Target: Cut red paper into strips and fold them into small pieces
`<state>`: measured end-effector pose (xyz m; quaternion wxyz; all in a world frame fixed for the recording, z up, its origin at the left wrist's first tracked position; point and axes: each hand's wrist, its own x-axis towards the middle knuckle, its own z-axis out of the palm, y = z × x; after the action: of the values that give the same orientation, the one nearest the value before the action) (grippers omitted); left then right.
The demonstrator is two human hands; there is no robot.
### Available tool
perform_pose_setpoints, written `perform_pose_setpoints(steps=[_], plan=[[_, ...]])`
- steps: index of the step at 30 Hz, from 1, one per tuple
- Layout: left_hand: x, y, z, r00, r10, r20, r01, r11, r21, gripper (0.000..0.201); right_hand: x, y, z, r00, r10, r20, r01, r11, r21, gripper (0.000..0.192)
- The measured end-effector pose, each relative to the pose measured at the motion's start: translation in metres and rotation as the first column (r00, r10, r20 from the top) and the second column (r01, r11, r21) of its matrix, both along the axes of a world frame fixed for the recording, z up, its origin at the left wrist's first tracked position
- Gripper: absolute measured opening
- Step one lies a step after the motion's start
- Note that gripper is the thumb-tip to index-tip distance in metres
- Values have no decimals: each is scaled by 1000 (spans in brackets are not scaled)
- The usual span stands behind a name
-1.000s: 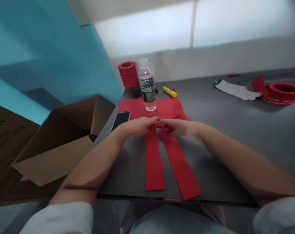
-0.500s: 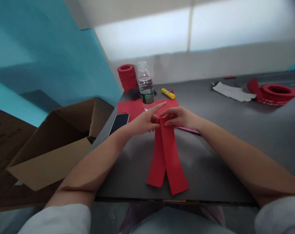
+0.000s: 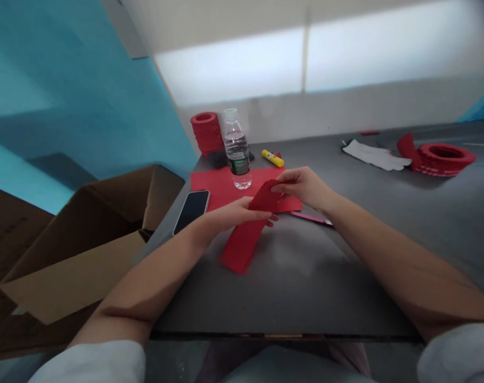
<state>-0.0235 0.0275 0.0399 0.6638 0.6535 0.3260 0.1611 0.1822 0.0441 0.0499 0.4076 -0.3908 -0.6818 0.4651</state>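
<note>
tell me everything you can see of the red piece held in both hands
The red piece is long, narrow and plain, and looks like stiff paper or thin card. It slants from upper right to lower left above the grey table. The left hand grips its middle; the right hand holds its upper end. The lower end is blurred; whether it touches the table, or is several layers, cannot be told.

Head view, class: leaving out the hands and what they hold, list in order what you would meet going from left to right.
Cardboard box → phone → water bottle → yellow stick → pink tool → white glove → red ring.
</note>
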Motion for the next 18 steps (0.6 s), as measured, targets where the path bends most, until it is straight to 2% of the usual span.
perform_pose_setpoints(steps=[3, 7, 13, 16, 18], plan=[[3, -6, -3, 994, 47, 96, -35, 992, -125, 34, 0, -2, 5, 995, -58, -79, 62, 997, 49, 15], [6, -10, 0, 982, 129, 135, -105, 980, -171, 35, -1, -6, 9, 990, -97, -102, 104, 993, 61, 26], [7, -8, -3, 983, 103, 153, -79, 985, -156, 29, -4, -7, 2, 998, -22, -64, 32, 988, 152, 25], [8, -7, -7, 972, 127, 196, -101, 985, -139, 29, -4, -7, 1, 997, 26, -68, -18, 993, 121, 33], [9, -6, -8, 964, 143, 222, -116, 985, -128, 30, -2, -8, 4, 998, 10, -63, -4, 996, 93, 36]])
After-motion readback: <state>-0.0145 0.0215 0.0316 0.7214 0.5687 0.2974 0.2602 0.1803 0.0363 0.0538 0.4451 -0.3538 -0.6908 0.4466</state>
